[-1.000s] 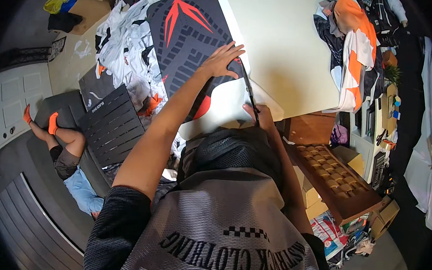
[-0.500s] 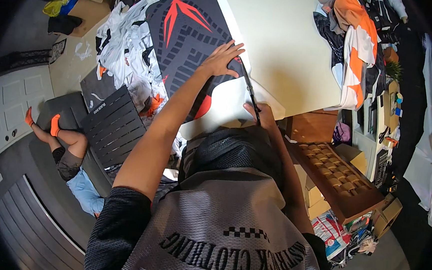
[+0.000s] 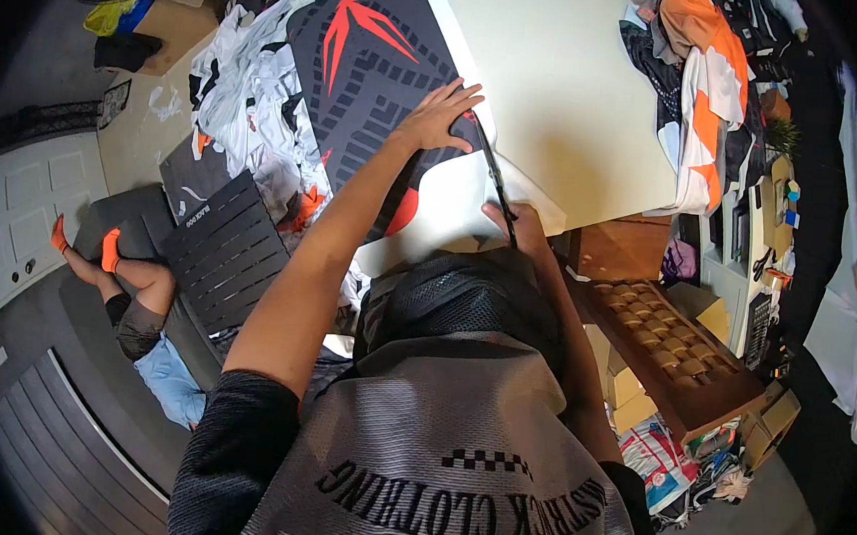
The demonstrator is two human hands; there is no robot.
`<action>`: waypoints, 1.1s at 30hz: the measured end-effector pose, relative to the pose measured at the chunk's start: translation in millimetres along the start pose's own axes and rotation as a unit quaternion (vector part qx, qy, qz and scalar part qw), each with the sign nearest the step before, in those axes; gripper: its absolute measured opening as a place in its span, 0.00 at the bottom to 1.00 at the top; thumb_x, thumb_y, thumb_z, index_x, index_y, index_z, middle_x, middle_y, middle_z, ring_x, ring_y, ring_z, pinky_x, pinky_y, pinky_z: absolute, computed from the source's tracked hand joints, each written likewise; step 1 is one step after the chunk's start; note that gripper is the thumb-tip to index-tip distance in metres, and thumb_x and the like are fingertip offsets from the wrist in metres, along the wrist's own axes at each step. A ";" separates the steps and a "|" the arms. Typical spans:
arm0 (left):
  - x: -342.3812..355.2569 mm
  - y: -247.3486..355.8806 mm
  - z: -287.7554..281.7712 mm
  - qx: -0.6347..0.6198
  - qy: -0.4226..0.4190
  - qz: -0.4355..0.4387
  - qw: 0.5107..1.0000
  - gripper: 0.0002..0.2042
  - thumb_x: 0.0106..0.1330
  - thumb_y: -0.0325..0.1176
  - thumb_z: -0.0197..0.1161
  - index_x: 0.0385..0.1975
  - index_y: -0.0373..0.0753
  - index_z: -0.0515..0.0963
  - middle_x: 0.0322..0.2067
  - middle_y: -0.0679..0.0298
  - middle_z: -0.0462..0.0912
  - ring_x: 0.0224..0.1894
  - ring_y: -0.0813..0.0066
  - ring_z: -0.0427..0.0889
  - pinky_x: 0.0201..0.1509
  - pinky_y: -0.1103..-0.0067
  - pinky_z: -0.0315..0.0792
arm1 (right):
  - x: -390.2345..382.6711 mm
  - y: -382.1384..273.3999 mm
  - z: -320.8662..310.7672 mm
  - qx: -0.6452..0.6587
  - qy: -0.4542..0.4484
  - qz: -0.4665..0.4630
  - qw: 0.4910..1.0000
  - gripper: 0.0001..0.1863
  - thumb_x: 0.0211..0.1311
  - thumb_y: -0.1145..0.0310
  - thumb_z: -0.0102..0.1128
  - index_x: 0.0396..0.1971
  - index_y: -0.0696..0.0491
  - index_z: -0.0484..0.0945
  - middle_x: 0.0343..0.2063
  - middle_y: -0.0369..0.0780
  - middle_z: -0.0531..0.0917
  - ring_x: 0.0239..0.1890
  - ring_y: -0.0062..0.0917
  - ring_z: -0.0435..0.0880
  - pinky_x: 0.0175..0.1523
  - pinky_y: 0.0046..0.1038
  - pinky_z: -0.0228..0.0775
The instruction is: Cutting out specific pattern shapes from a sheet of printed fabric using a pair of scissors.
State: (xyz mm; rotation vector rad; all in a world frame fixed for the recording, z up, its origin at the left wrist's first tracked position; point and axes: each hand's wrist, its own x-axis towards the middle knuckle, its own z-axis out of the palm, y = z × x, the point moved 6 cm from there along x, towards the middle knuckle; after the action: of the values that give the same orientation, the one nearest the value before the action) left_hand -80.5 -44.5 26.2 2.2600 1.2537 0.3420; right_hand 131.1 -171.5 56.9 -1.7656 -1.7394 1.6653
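Observation:
A dark grey printed cloth (image 3: 362,74) with red shapes and a white edge lies on the pale table. My left hand (image 3: 439,119) rests flat on it with fingers spread, near its right edge. In my right hand (image 3: 521,226), at the near edge of the table, are black long-bladed scissors (image 3: 496,173). Their blades point away from me along the border of the dark print, with the tips close to my left fingers. White cloth lies on both sides of the blades. Most of my right fingers are hidden under the scissors' handles.
Piled white and black cloth pieces (image 3: 261,107) lie left of the printed cloth. Orange, white and black garments (image 3: 704,98) hang over the table's right edge. A wooden chair with a woven seat (image 3: 662,334) stands at right. A person (image 3: 159,348) lies on a grey sofa at left.

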 end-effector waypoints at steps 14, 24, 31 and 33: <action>3.7 -1.0 -9.2 0.000 0.019 0.001 1.000 0.47 0.47 0.63 0.68 0.67 0.49 0.62 0.71 0.69 0.54 0.74 0.58 0.48 0.74 0.60 0.47 | 1.7 -1.2 2.8 0.026 -0.008 -0.031 0.999 0.28 0.61 0.49 0.62 0.11 0.57 0.74 0.08 0.34 0.69 0.14 0.20 0.66 0.23 0.24 0.59; 34.4 -23.1 -27.1 0.095 -0.056 0.088 0.990 0.38 0.45 0.65 0.61 0.59 0.57 0.72 0.65 0.68 0.62 0.71 0.56 0.54 0.72 0.59 0.54 | 18.6 3.5 7.4 0.074 -0.063 0.081 0.992 0.29 0.61 0.46 0.61 0.14 0.58 0.73 0.09 0.36 0.71 0.13 0.23 0.69 0.24 0.25 0.63; 30.4 -33.6 -23.2 0.031 -0.014 0.128 0.991 0.38 0.45 0.66 0.60 0.59 0.59 0.72 0.65 0.67 0.62 0.71 0.51 0.53 0.71 0.57 0.54 | 21.8 -1.4 11.2 0.092 -0.063 0.077 0.991 0.29 0.62 0.46 0.59 0.10 0.53 0.71 0.07 0.34 0.70 0.11 0.22 0.69 0.21 0.22 0.62; 30.9 -33.5 -21.7 0.026 -0.017 0.130 0.991 0.38 0.45 0.66 0.59 0.59 0.58 0.72 0.66 0.67 0.61 0.71 0.50 0.53 0.72 0.56 0.54 | 21.6 -3.3 9.9 0.099 -0.060 0.072 0.991 0.29 0.64 0.47 0.58 0.10 0.53 0.71 0.07 0.34 0.70 0.10 0.21 0.68 0.20 0.21 0.61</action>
State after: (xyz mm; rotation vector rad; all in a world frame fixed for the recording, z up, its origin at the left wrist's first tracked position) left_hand -97.5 3.0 24.4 2.4673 0.9619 0.3663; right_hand 115.4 -159.3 43.5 -1.7696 -1.4615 1.9631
